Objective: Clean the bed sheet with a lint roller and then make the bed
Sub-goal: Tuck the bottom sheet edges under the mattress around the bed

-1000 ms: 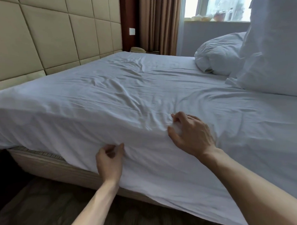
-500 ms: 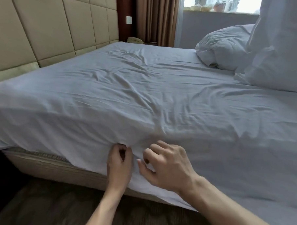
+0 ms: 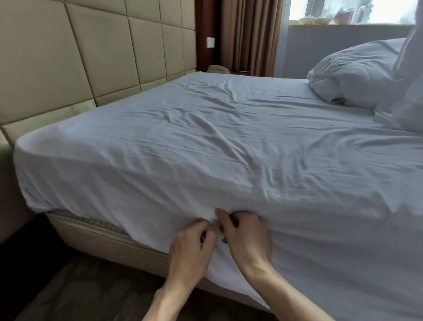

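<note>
Right hand [image 3: 247, 236] has dropped from the bed top to the bed's near edge, now just beside left hand [image 3: 190, 248]. Both grips are narrow, fingers curled, pinching one fold of the bed sheet [image 3: 204, 141] where it hangs over that edge. Likely drawing slack out: bed-making stage. No lint roller in view. Sheet is thin white cloth, with soft creases fanning from the pinch across the bed. Padded, square-panelled headboard [image 3: 80, 57] stands behind the bed; plump pillows [image 3: 354, 74] lie on its far side.

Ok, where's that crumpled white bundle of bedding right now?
The crumpled white bundle lies on the far right of the bed sheet in the head view, below the window and beside the large pillow at the right edge.
</note>
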Demonstrator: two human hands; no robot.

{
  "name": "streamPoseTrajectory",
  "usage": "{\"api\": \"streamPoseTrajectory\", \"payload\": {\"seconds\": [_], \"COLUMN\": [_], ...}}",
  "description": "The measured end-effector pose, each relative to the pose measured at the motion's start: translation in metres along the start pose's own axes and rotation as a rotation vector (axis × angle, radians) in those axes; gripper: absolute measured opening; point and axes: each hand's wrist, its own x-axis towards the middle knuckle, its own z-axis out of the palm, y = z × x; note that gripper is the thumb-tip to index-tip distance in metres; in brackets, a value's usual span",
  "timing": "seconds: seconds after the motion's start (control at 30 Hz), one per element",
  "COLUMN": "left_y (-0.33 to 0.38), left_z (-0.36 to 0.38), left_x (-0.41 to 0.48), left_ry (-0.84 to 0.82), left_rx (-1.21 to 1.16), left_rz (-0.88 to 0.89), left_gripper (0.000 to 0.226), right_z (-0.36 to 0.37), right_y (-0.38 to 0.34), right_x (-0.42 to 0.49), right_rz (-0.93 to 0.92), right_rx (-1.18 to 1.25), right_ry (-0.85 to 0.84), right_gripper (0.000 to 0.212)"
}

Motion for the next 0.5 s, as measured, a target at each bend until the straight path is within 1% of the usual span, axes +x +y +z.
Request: {"api": "streamPoseTrajectory", "payload": {"seconds": [0.07, 0.13, 0.17, 0.23, 0.27, 0.3, 0.37, 0.4, 0.43, 0.5], "left_y": [0.001, 0.01, 0.014, 0.017, 0.016, 0.015, 0.018, 0.021, 0.027, 0.037], "left_z": [-0.009, -0.015, -0.018, -0.021, -0.022, -0.023, -0.027, -0.029, -0.031, -0.036], "left_x": [-0.004, -0.009, -0.009, -0.007, -0.004, 0.0, 0.009, 0.014, 0.019, 0.028], "left_ry": [-0.022, -0.041, -0.021, 0.089, 0.147, 0.17, 0.133, 0.112, 0.113, 0.151], "left_rx": [0.003, -0.045, -0.073, -0.154, -0.197, -0.256, -0.464, -0.558, -0.621, -0.655], "left_rz": [-0.033, -0.092, -0.129, -0.216, -0.276, -0.349, -0.497, -0.516, -0.505, -0.491], "left_gripper": [0.03, 0.033, 0.033, 0.034, 0.042, 0.053, 0.078, 0.085, 0.085, 0.088], "right_z": [0.007, 0.009, 0.01, 0.009, 0.009, 0.008, 0.003, -0.001, -0.004, -0.008], "right_y": [0.005, 0.01, 0.011, 0.013, 0.014, 0.013, 0.009, 0.007, 0.006, 0.002], "right_x": [-0.004, -0.004, -0.004, -0.009, -0.014, -0.019, -0.026, -0.027, -0.028, -0.031], "right_rz": [-0.025, -0.048, -0.072, -0.142, -0.188, -0.245, -0.353, -0.383, -0.391, -0.382], "right_rx": [0.033, 0.082, 0.097, 0.086, 0.083, 0.078, 0.039, 0.016, 0.005, 0.004], "right_ry": [0.021, 0.041, 0.052, 0.071, 0.07, 0.068, 0.07, 0.063, 0.038, -0.013], "right_gripper": [0.044, 0.043, 0.044, 0.05, 0.051, 0.05, 0.047, 0.045, 0.045, 0.05]}}
